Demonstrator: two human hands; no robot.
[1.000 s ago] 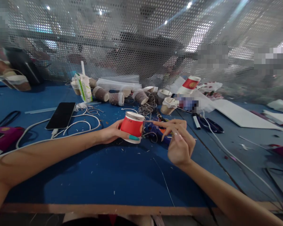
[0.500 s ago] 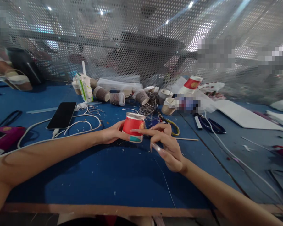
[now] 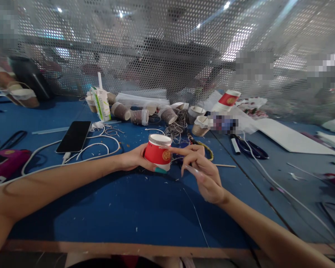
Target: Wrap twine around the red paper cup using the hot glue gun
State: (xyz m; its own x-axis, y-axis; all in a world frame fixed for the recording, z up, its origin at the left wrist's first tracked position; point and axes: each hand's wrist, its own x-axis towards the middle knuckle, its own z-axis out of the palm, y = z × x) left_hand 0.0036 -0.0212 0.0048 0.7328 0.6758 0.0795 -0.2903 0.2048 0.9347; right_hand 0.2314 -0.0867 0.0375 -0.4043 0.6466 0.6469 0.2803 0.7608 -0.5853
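In the head view, the left hand has thumb and fingers clamped around a red-and-white cup, mid-table, mouth up. The fingers of the right hand are apart, the index at the cup's right side; contact is unclear. A grey band rings the rim; the visible red wall is bare, so covering seems slight, though what remains cannot be told. Cord-wound cups and tangled cord crowd the far side; a stick lies right.
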